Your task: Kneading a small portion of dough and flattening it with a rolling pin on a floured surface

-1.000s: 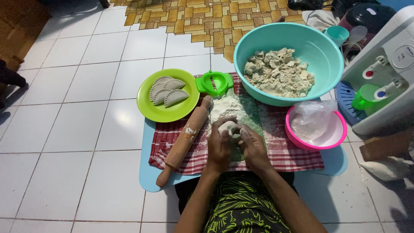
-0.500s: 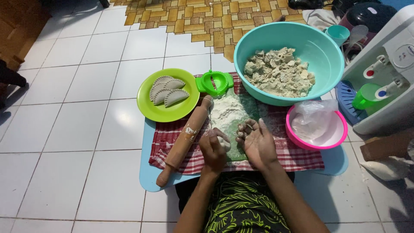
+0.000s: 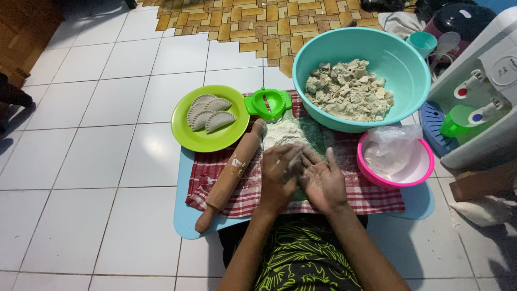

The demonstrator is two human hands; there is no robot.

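My left hand [image 3: 277, 175] and my right hand [image 3: 325, 183] meet over a flour-dusted green mat [image 3: 315, 141] on a red checked cloth [image 3: 371, 196]. The right palm faces up, floured and bare. The left hand's flat fingers lie across the right fingertips, and anything between them is hidden. A heap of flour [image 3: 284, 132] sits just beyond the fingers. A wooden rolling pin [image 3: 231, 172] lies at an angle to the left of my left hand.
A green plate [image 3: 212, 141] holds three folded dumplings [image 3: 209, 113]. Behind the flour lie a green dumpling press [image 3: 268, 102] and a teal bowl [image 3: 401, 59] of dough pieces. A pink bowl [image 3: 423, 172] with a plastic bag and a white dispenser [image 3: 484, 81] stand right.
A second ago both hands pressed a lump of dough on the mat. They then lifted, palms up, and now the left fingers rest over the right fingertips; the lump is out of sight.
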